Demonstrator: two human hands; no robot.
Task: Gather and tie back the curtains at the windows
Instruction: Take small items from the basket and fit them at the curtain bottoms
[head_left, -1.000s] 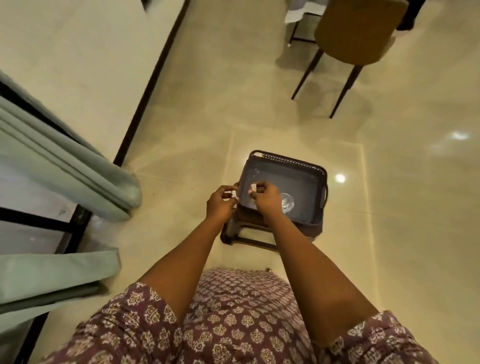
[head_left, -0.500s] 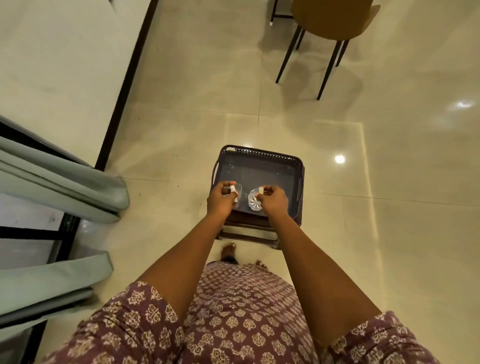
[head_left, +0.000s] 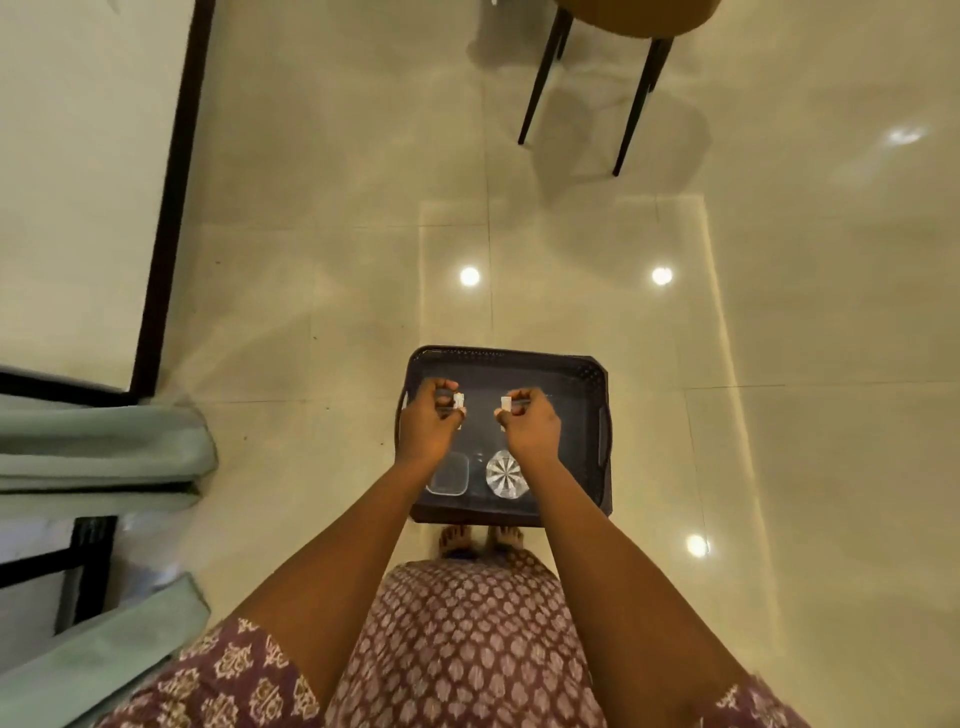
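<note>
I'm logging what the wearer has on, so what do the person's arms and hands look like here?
Both forearms are bare, with no watch, bangle or glove that I can see on the left hand or right hand. Short purple sleeves with a pale floral block print cover the upper arms, matching the garment below.

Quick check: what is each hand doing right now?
Left hand: pinches a small white piece.
Right hand: pinches another small white piece.

1. It looked like a home, probably a living or dining room.
2. The floor (head_left: 571, 234) was glossy cream tile that mirrored ceiling lights.
3. Pale green curtains (head_left: 98, 452) hung by a dark-framed window at the left.
4. A padded chair (head_left: 634, 15) on thin dark legs stood beyond.
</note>
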